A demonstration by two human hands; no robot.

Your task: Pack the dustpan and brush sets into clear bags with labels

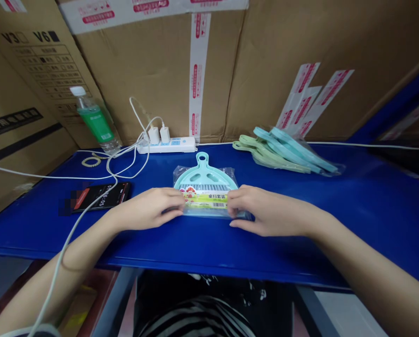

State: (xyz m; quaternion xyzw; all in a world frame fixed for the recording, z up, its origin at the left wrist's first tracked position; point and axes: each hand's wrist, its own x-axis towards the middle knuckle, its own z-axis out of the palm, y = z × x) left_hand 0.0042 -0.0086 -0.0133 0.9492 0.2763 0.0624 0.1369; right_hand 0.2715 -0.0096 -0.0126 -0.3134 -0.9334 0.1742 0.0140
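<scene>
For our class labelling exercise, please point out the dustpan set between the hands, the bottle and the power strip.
Dustpan set (211,187), head view: brush bristles.
Bottle (96,123), head view: green label.
Power strip (167,148), head view: white casing.

I touch both sides of a pale turquoise dustpan-and-brush set (204,179) in a clear, crinkled plastic bag (229,175). It lies flat on the blue table (153,248), close to the table's near edge, its holed handle (202,166) pointing to the far side. Greyish bristles (205,187) show beyond a yellow-green label (204,198) with red mushrooms, dark characters and a barcode.
</scene>
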